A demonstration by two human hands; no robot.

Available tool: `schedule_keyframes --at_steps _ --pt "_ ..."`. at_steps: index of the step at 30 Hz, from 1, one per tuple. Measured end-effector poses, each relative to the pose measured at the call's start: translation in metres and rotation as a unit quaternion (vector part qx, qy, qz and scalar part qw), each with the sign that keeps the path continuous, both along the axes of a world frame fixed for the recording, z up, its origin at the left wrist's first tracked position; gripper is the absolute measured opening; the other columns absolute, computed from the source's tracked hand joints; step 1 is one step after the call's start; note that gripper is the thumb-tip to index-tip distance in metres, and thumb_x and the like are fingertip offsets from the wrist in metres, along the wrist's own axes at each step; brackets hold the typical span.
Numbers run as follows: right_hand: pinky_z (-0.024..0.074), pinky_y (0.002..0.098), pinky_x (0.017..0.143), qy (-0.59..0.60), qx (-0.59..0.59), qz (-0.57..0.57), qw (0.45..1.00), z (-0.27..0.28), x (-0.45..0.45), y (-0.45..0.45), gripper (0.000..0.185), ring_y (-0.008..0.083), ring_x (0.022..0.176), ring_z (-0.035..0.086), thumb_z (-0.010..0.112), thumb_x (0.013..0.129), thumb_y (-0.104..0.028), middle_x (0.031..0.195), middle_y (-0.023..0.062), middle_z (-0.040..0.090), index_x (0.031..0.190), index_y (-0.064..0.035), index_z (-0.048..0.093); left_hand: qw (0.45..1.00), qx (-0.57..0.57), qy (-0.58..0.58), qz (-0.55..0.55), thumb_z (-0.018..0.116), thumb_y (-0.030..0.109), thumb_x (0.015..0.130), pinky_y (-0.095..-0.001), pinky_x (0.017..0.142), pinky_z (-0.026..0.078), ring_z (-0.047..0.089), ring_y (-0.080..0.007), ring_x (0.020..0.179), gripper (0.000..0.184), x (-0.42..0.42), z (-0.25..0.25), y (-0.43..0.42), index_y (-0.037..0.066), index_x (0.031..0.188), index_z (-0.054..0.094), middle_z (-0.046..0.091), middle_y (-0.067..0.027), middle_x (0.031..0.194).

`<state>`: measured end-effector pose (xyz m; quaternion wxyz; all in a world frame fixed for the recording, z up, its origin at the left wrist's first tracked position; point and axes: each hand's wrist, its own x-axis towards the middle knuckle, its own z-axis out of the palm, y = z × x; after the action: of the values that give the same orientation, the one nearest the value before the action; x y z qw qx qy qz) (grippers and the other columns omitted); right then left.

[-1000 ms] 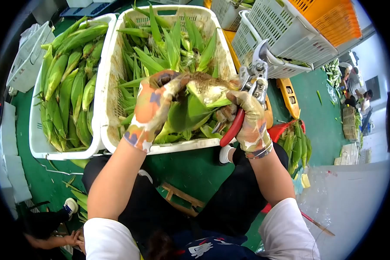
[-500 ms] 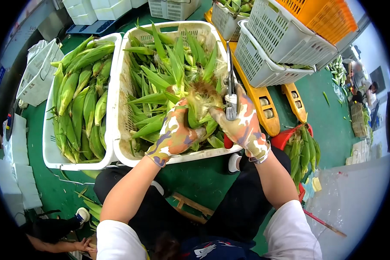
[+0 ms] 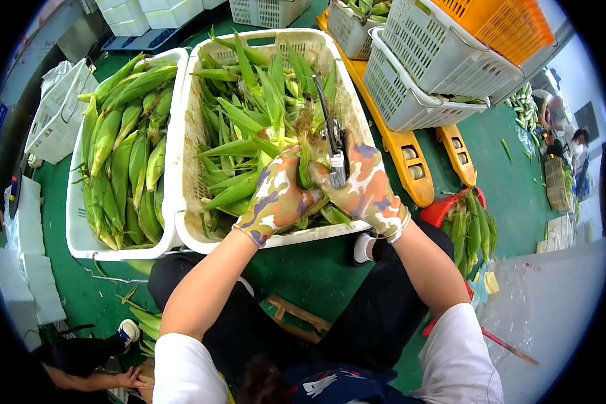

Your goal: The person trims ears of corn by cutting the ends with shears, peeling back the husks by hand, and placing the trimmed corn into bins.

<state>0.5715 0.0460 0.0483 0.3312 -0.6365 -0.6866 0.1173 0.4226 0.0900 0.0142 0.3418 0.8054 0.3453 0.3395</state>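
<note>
Across a green floor [image 3: 505,209], stacked white crates [image 3: 424,64] topped by an orange one stand to the right of a seated person in camouflage-patterned gloves. Directly before the worker, a large white crate [image 3: 283,240] brims with loose green husks; touching its left side, a second crate [image 3: 124,255] holds unshucked corn cobs. Yellow forks [image 3: 421,193] lie beyond on the right, near a red container [image 3: 437,213] of corn. The left hand [image 3: 278,196] is curled closed around a corn ear [image 3: 305,163], mostly hidden, over the near part of the husk crate. The right hand [image 3: 367,183], just beside it, is wrapped firmly around pruning shears [image 3: 336,156], blade upward; from here, one cannot tell how far the blades are parted.
</note>
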Motion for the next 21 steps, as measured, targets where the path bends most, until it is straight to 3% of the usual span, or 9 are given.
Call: schedule_keyframes --at_steps 2,5,11,13,15,16,19,20,21 --pt "0.0473 0.0359 0.072 -0.010 0.074 0.022 0.997 0.001 -0.002 0.000 0.041 0.0328 0.083 0.059 0.064 0.073 -0.017 0.094 0.0171 0.062 0.108 0.0016 0.052 0.998 -0.045 -0.016 -0.035 0.067 0.009 0.062 -0.0380 0.073 0.044 0.054 -0.0363 0.083 0.048 0.000 0.003 0.003 -0.001 0.106 0.050 0.056 -0.0207 0.092" --pt "0.0476 0.0344 0.072 0.035 0.043 -0.013 0.998 -0.004 0.000 0.001 0.042 0.0314 0.082 0.060 0.064 0.073 -0.016 0.094 0.0176 0.062 0.109 0.0019 0.051 0.997 -0.077 -0.013 -0.028 0.066 0.008 0.061 -0.0384 0.073 0.044 0.054 -0.0363 0.083 0.047 0.004 -0.013 0.011 -0.001 0.105 0.051 0.056 -0.0204 0.092" --pt "0.0479 0.0333 0.070 0.050 0.094 -0.020 0.994 -0.013 0.001 0.001 0.041 0.0271 0.079 0.061 0.064 0.076 -0.015 0.089 0.0150 0.062 0.110 0.0022 0.049 1.000 -0.020 -0.001 -0.001 0.067 0.014 0.061 -0.0401 0.076 0.044 0.054 -0.0377 0.086 0.048 0.008 -0.021 0.012 -0.003 0.103 0.052 0.058 -0.0212 0.093" --pt "0.0468 0.0313 0.065 0.086 0.033 -0.074 0.993 -0.014 -0.001 0.000 0.033 0.0226 0.071 0.059 0.063 0.076 -0.014 0.080 0.0116 0.061 0.103 0.0018 0.052 0.999 -0.036 -0.009 -0.008 0.067 0.010 0.060 -0.0385 0.076 0.044 0.054 -0.0365 0.085 0.048 0.012 -0.030 0.012 -0.004 0.104 0.052 0.058 -0.0206 0.092" --pt "0.0444 0.0286 0.060 0.231 -0.018 -0.112 0.966 -0.034 0.005 0.009 0.024 0.0163 0.065 0.054 0.062 0.077 -0.013 0.072 0.0066 0.058 0.095 0.0011 0.055 0.999 -0.028 -0.033 -0.006 0.067 0.011 0.060 -0.0373 0.076 0.044 0.056 -0.0342 0.085 0.050 0.011 -0.037 0.009 -0.005 0.104 0.051 0.059 -0.0203 0.092" --pt "0.0427 0.0267 0.058 0.184 -0.023 -0.126 0.975 -0.037 0.006 0.006 0.018 0.0112 0.063 0.051 0.059 0.078 -0.012 0.071 0.0023 0.057 0.091 0.0005 0.056 0.999 -0.026 -0.027 -0.009 0.067 0.011 0.060 -0.0373 0.076 0.044 0.056 -0.0342 0.085 0.050 0.007 -0.036 0.008 -0.005 0.104 0.051 0.059 -0.0203 0.092" --pt "0.0437 0.0329 0.056 0.286 -0.022 -0.084 0.954 -0.046 0.010 0.014 0.021 0.0201 0.061 0.055 0.061 0.077 -0.018 0.067 0.0081 0.057 0.088 -0.0017 0.054 0.994 -0.099 -0.017 -0.033 0.065 0.017 0.062 -0.0335 0.077 0.045 0.058 -0.0270 0.086 0.051 0.002 -0.022 0.010 -0.004 0.106 0.052 0.059 -0.0183 0.096" --pt "0.0450 0.0266 0.063 0.306 -0.093 -0.075 0.944 -0.033 0.012 0.011 0.020 0.0115 0.070 0.054 0.056 0.082 -0.010 0.082 0.0027 0.060 0.098 0.0013 0.055 0.990 -0.128 0.008 -0.057 0.066 0.022 0.063 -0.0331 0.078 0.045 0.057 -0.0260 0.088 0.056 -0.004 -0.014 0.014 -0.005 0.109 0.050 0.058 -0.0175 0.099" --pt "0.0461 0.0264 0.070 0.376 -0.090 -0.049 0.921 -0.050 0.018 0.014 0.024 0.0126 0.077 0.055 0.056 0.081 -0.008 0.090 0.0052 0.060 0.103 0.0020 0.053 0.990 -0.127 0.008 -0.053 0.066 0.022 0.063 -0.0331 0.078 0.045 0.057 -0.0260 0.088 0.056 -0.009 -0.029 0.019 -0.005 0.109 0.050 0.058 -0.0175 0.099"
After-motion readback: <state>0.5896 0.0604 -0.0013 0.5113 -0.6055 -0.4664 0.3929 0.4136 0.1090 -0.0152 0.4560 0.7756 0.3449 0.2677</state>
